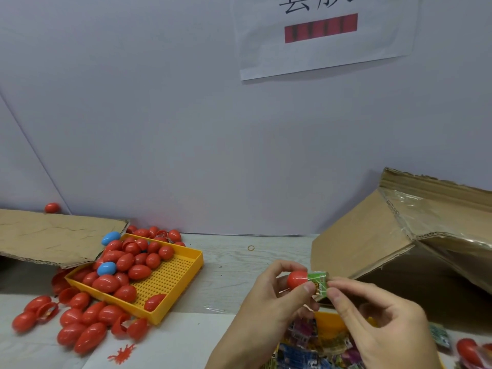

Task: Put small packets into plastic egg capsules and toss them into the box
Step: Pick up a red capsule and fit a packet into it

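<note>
Stuffing the green packet (318,282) into the red egg capsule (297,280) goes best, I judge, if I keep the open mouth turned squarely toward the packet and feed it in folded end first, so no corner catches the rim and stops the shell from snapping closed. My left hand (269,302) grips the capsule, thumb under it and curled fingers over the top, with the palm turned toward me. My right hand (372,318) pinches the packet's far end between thumb and forefinger, the other fingers loosely curled below. The two hands meet knuckle to knuckle, wrists coming up from the bottom of the view.

Taking the capsule as my landmark: the packet touches its right side, seemingly partly inside, though how deep I cannot tell. The big cardboard box (399,249), where the filled egg should go, lies tipped on its side just right of the capsule and behind it. Directly below the capsule sits the heap of spare packets (314,350) in a yellow tray. Well to its left is another yellow tray (173,283) heaped with red and a few blue eggs, more spilled around it. Beyond the capsule a rubber band (251,247) lies on the table.
</note>
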Action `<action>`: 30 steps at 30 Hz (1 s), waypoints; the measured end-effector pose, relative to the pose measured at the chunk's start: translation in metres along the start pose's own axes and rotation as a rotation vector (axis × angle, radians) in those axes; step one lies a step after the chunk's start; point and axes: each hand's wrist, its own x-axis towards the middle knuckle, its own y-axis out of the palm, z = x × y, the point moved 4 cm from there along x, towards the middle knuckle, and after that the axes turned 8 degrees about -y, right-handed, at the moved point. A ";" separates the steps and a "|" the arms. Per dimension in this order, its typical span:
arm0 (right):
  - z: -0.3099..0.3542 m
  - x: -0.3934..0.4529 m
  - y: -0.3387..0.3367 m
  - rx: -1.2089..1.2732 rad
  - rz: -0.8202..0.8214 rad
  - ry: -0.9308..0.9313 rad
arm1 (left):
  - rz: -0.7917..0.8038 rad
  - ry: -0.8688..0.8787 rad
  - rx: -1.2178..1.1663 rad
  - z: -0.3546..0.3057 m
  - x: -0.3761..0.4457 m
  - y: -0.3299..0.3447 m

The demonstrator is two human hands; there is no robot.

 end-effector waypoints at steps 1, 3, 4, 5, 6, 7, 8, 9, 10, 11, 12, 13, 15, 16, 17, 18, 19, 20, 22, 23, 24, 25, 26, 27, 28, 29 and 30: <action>-0.001 0.000 0.000 0.013 -0.008 0.016 | 0.004 0.013 0.012 0.000 -0.001 0.001; -0.003 0.000 0.001 0.046 -0.016 0.065 | 0.018 0.032 0.050 -0.001 -0.002 0.002; -0.004 0.000 0.001 0.063 -0.022 0.092 | 0.022 0.039 0.082 -0.001 -0.003 0.002; -0.005 0.000 0.001 0.079 -0.028 0.115 | 0.022 0.043 0.119 -0.002 -0.004 0.003; -0.006 0.000 0.001 0.091 -0.030 0.133 | 0.024 0.044 0.149 -0.002 -0.004 0.003; -0.007 0.000 0.002 0.101 -0.030 0.146 | 0.032 0.043 0.164 -0.002 -0.004 0.004; -0.008 0.000 0.002 0.110 -0.034 0.155 | 0.046 0.038 0.168 -0.002 -0.005 0.005; -0.009 0.000 0.002 0.117 -0.041 0.159 | 0.059 0.031 0.165 -0.003 -0.005 0.008; -0.009 0.000 0.001 0.120 -0.045 0.160 | 0.066 0.024 0.153 -0.003 -0.005 0.009; -0.010 0.001 0.001 0.122 -0.047 0.157 | 0.070 0.021 0.123 -0.003 -0.005 0.011; -0.011 0.001 0.000 0.119 -0.049 0.151 | 0.071 0.021 0.078 -0.003 -0.004 0.011; -0.012 0.002 -0.001 0.119 -0.059 0.152 | 0.070 0.022 0.038 -0.003 -0.004 0.012; -0.014 0.002 -0.003 0.139 -0.080 0.177 | 0.065 0.029 -0.004 -0.001 -0.002 0.012; -0.015 0.002 -0.003 0.151 -0.080 0.189 | 0.062 0.034 -0.019 0.000 -0.002 0.012; -0.015 0.002 -0.004 0.160 -0.075 0.192 | 0.058 0.042 -0.025 0.000 -0.002 0.011; -0.015 0.002 -0.004 0.167 -0.069 0.188 | 0.051 0.056 -0.011 -0.001 -0.002 0.010; -0.014 0.003 -0.004 0.175 -0.068 0.184 | 0.042 0.073 0.025 -0.002 -0.002 0.009; -0.014 0.003 -0.004 0.186 -0.071 0.186 | 0.036 0.090 0.071 -0.003 -0.002 0.008; -0.013 0.003 -0.004 0.205 -0.081 0.201 | 0.030 0.115 0.146 -0.006 -0.004 0.008; -0.013 0.003 -0.004 0.214 -0.085 0.205 | 0.022 0.122 0.172 -0.007 -0.005 0.008; -0.013 0.003 -0.004 0.223 -0.086 0.208 | 0.013 0.127 0.196 -0.007 -0.005 0.007; -0.013 0.004 -0.005 0.234 -0.086 0.211 | 0.004 0.130 0.218 -0.008 -0.005 0.007; -0.012 0.004 -0.005 0.243 -0.088 0.212 | -0.005 0.130 0.235 -0.009 -0.005 0.007; -0.011 0.004 -0.005 0.251 -0.088 0.210 | -0.013 0.130 0.243 -0.009 -0.005 0.007; -0.010 0.005 -0.005 0.258 -0.089 0.204 | -0.020 0.130 0.240 -0.009 -0.005 0.007; -0.009 0.005 -0.005 0.266 -0.092 0.196 | -0.024 0.129 0.228 -0.009 -0.005 0.006; -0.008 0.005 -0.005 0.274 -0.098 0.188 | -0.028 0.124 0.212 -0.009 -0.005 0.006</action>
